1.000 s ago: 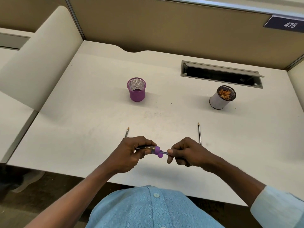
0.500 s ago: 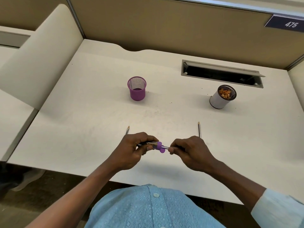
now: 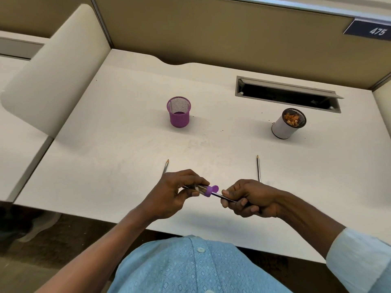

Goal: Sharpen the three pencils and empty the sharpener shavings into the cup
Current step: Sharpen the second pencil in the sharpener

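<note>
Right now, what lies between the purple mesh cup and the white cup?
Head view: only bare desk and a few dark specks separate purple mesh cup from white cup.

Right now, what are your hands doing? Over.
Left hand grips purple sharpener. Right hand holds pencil in it. Shavings cup far right, nothing between.

Both hands are over the near edge of the desk (image 3: pixel 127 144). The left hand (image 3: pixel 175 191) pinches the sharpener (image 3: pixel 208 190), which has a clear body and a purple cap. The right hand (image 3: pixel 249 197) curls round a pencil (image 3: pixel 220 195) whose tip sits in the sharpener.

We log a second pencil (image 3: pixel 165 167) on the desk, partly hidden behind the left hand, and a third pencil (image 3: pixel 258 168) just beyond the right hand.

Farther back stands a purple mesh cup (image 3: pixel 179 115), upright. Well to its right is a white cup (image 3: pixel 283 129) holding orange-brown shavings (image 3: pixel 293 119). We note a cable slot (image 3: pixel 287 96) behind it and a plate (image 3: pixel 376 30) reading 475.
</note>
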